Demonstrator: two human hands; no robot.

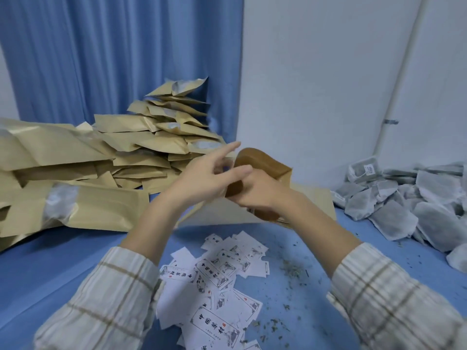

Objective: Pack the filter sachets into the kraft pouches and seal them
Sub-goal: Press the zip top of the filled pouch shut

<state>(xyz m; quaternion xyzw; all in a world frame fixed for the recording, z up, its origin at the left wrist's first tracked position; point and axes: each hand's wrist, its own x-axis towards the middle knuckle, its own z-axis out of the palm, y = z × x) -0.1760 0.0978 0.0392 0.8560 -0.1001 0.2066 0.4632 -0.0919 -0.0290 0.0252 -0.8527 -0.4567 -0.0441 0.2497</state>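
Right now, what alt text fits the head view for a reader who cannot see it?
A person's right hand grips a brown kraft pouch while the left hand, fingers extended, touches its mouth. Kraft pouches are heaped on the left of the blue table, grey filter sachets on the right, and printed white labels lie in front.

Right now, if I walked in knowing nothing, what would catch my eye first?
Likely the two hands at the centre: the right hand grips a brown kraft pouch while the left hand reaches to it with fingers spread. Behind on the left rises a tall heap of tan pouches. A pile of grey filter sachets lies at the right, and white printed labels are scattered in front on the blue table.
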